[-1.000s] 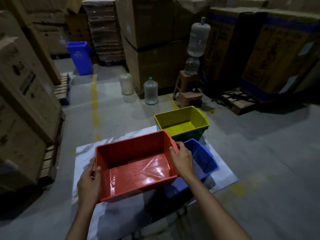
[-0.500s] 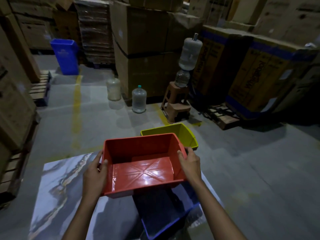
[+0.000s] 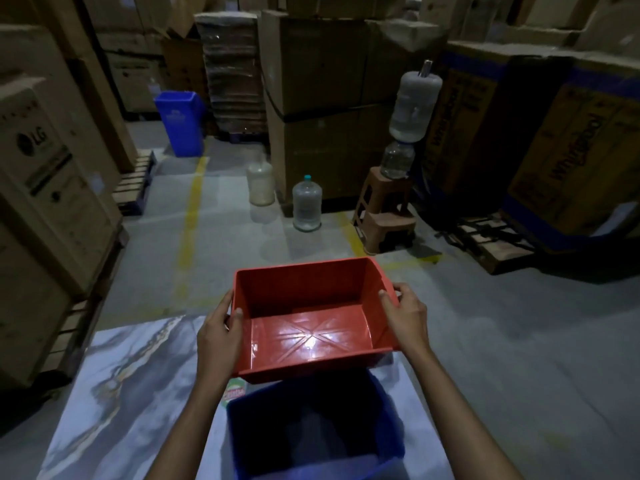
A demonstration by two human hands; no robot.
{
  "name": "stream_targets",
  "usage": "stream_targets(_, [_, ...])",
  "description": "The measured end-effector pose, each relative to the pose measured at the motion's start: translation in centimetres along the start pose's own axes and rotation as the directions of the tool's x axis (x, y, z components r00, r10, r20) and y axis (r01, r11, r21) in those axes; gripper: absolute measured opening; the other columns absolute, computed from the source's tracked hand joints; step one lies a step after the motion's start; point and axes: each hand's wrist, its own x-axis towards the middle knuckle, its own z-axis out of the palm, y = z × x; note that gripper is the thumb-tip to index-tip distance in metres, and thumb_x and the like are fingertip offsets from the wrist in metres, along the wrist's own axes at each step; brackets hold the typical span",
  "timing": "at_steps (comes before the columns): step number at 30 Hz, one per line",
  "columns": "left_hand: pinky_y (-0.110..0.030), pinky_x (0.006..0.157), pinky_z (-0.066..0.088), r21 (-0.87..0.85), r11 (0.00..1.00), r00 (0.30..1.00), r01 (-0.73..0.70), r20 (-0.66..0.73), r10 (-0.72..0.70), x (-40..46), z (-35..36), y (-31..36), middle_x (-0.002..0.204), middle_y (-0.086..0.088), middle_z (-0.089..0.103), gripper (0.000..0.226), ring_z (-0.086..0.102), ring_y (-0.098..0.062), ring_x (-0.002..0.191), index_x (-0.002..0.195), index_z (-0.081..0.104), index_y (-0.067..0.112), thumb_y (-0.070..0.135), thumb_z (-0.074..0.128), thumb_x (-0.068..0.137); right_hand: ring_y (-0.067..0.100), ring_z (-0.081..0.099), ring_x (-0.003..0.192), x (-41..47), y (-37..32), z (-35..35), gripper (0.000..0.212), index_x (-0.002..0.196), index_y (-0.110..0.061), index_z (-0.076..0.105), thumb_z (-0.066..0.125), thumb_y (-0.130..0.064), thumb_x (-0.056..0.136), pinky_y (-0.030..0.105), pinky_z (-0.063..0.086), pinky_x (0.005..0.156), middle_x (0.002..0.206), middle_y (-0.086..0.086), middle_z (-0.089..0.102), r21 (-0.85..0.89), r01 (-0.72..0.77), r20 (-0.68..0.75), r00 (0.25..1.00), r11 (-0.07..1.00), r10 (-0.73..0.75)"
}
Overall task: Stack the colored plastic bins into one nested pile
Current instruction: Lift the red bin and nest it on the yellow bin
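Note:
I hold a red plastic bin in the air with both hands, open side up. My left hand grips its left rim, thumb inside the wall. My right hand grips the right rim. Below and nearer to me, a blue bin stands on the marble-patterned sheet; the red bin's near edge overlaps the blue bin's far rim. The yellow bin is hidden, behind or under the red one.
Large cardboard cartons stand on pallets to the left, at the back and to the right. Water jugs, a brown stool with an inverted bottle, and a blue trash bin stand on the concrete floor beyond.
The red bin has been lifted off the sheet and carried forward and to the right, over where the yellow bin stood. The blue bin now lies nearer, below the red one.

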Motion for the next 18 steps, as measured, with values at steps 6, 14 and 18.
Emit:
stream_targets(6, [-0.041,0.085,0.050,0.060,0.998,0.999,0.010,-0.053,-0.006,0.3,5.8,2.8,0.116,-0.014,0.075,0.047,0.067,-0.031,0.098,0.152,0.056,0.030,0.025,0.058,0.105,0.026,0.071,0.094,6.7,2.3,-2.1,0.028,0.117,-0.021,0.069,0.067,-0.038,0.095,0.036,0.056,0.082,0.100,0.004,0.076,0.036,0.022,0.049,0.999,0.999,-0.024])
stream_targets(14, [-0.048,0.096,0.055,0.144,0.988,0.995,0.052,-0.087,-0.040,2.1,10.8,4.4,0.131,-0.013,0.071,0.052,0.068,-0.033,0.112,0.155,0.052,0.030,0.022,0.055,0.104,0.029,0.071,0.096,13.7,3.2,-2.5,0.029,0.119,-0.018,0.068,0.066,-0.036,0.097,0.038,0.056,0.083,0.105,0.008,0.076,0.040,0.059,0.127,0.990,0.997,-0.063])
stream_targets(18, [-0.046,0.099,0.054,0.175,0.982,0.995,0.066,-0.092,-0.050,3.4,12.2,4.2,0.132,-0.014,0.069,0.053,0.067,-0.034,0.114,0.156,0.051,0.029,0.020,0.055,0.103,0.033,0.071,0.098,15.6,4.0,-1.4,0.030,0.121,-0.018,0.068,0.066,-0.036,0.097,0.040,0.057,0.082,0.106,0.011,0.076,0.014,0.051,0.162,0.985,0.999,-0.052])
